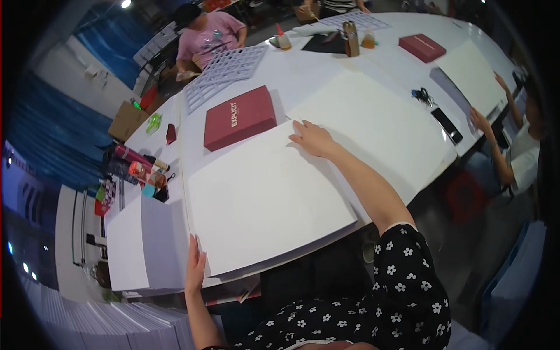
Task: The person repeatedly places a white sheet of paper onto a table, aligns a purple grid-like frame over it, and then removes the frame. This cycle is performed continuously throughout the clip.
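Observation:
A large white sheet of board lies flat on the white table in front of me, on top of a thin stack of similar sheets. My left hand rests with fingers spread against the sheet's near left corner. My right hand lies flat on its far right corner, fingers apart. Neither hand holds anything. A dark red flat box sits just beyond the sheet's far edge.
Another white sheet lies to the right, a white stack to the left. Bottles and small items crowd the left edge. A grey lattice insert, a second red box, a phone and other people sit farther off.

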Available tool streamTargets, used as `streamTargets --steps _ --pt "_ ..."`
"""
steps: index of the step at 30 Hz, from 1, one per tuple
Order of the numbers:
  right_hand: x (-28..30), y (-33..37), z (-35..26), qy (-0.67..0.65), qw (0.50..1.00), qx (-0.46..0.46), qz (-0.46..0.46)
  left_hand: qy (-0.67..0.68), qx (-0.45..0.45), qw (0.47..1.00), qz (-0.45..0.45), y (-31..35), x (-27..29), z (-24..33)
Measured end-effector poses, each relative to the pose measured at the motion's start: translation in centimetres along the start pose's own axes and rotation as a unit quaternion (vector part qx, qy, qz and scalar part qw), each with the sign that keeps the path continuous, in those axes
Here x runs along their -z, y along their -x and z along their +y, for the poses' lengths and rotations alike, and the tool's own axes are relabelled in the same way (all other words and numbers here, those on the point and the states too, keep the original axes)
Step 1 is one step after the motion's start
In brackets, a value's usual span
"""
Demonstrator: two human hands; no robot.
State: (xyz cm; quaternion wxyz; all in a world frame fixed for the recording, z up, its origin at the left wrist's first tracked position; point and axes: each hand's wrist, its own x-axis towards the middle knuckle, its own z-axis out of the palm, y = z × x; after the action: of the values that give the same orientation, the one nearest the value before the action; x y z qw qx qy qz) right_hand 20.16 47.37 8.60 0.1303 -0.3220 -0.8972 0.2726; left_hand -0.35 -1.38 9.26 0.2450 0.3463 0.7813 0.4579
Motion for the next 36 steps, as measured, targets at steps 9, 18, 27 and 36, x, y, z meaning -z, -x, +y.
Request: streamTargets --steps 9,18,27,36 --pt "-1.6 -1.2 0.1 0.177 0.982 0.050 0.048 0.029 -0.026 0.999 -0.031 -0.1 0.4 -0.5" --pt "-3.9 -2.2 -7.9 0.343 0.939 0.009 -0.026 0.072 -0.074 0.994 -0.038 -0.4 0.4 -1.8" --pt "-15.0 -4.9 -23.0 0.216 0.941 0.238 -0.101 0.094 -0.103 0.990 -0.017 -0.2 0.1 -2.7" --pt "-18.5 -4.3 -27.3 0.248 0.919 0.285 -0.112 0.183 -0.057 0.981 -0.009 0.1 -0.2 -2.4"
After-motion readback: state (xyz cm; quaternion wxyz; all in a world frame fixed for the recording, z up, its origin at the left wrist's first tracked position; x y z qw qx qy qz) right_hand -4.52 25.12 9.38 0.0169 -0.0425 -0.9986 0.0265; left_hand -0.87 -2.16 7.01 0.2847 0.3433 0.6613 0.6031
